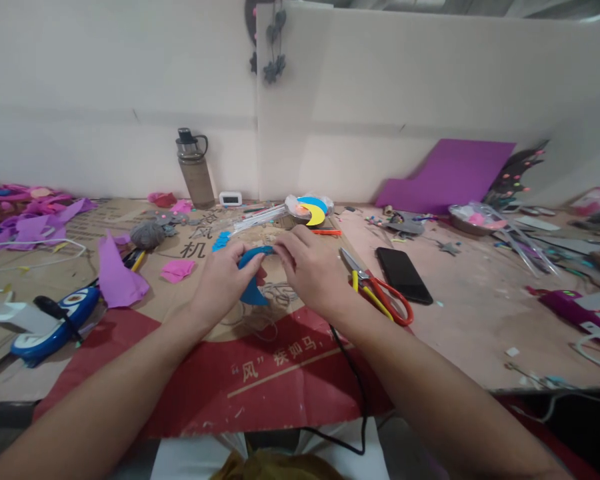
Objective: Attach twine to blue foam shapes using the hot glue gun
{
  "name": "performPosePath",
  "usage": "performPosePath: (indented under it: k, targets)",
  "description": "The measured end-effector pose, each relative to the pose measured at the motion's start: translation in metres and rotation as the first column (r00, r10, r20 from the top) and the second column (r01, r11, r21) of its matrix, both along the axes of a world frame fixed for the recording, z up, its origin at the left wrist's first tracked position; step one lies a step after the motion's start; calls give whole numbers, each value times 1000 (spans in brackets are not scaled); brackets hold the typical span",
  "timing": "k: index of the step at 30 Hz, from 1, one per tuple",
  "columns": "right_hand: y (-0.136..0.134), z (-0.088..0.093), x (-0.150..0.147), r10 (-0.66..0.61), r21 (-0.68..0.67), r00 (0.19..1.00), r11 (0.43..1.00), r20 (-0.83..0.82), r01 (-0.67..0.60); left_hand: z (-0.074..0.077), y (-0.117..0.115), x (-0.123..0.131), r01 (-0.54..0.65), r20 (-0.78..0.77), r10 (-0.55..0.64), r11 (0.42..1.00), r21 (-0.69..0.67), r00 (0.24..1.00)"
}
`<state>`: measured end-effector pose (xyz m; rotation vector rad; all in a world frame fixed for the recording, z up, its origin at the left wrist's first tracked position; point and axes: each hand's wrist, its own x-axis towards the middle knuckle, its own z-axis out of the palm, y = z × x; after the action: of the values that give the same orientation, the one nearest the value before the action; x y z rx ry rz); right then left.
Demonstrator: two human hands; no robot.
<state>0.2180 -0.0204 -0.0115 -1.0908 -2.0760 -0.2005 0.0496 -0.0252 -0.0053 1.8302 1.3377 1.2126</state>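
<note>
Your work seems to me somewhere in the middle, with the handling of the blue piece (253, 293) not finished. This piece is in front of you, above the middle of the cardboard sheet (200, 393), and it already has a curved outline with a pointed near end. Your left hand (226, 275) grips it between thumb and fingers. Your right hand (310, 270) pinches at its far right end, but what these fingertips do exactly is hidden, so I cannot tell if something is being fixed there.

What is left, as I judge: the piece is not yet laid down, and the pale cord (280, 292) lies in loose loops under the hands; whether it is joined to the piece, I cannot tell. The scissors (375, 287) rest at the right, near the phone (404, 275), and neither hand touches them.
</note>
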Motion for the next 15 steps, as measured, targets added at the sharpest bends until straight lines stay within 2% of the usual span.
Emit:
performPosePath:
  k: [3,7,12,15]
  targets:
    - [5,3,4,64,-81,984,994,-167,-78,-2,3,-3,101,63,-95,991,-87,993]
    - [10,3,8,112,-132,943,978,-315,-160,-6,8,-8,184,181,-149,963,-198,972]
    - [13,1,10,148,-194,888,948,-435,-253,-8,11,-12,227,99,-214,962,-150,972]
    - [14,2,9,130,-260,840,916,-526,-305,-9,12,-14,238,128,-222,963,-128,967]
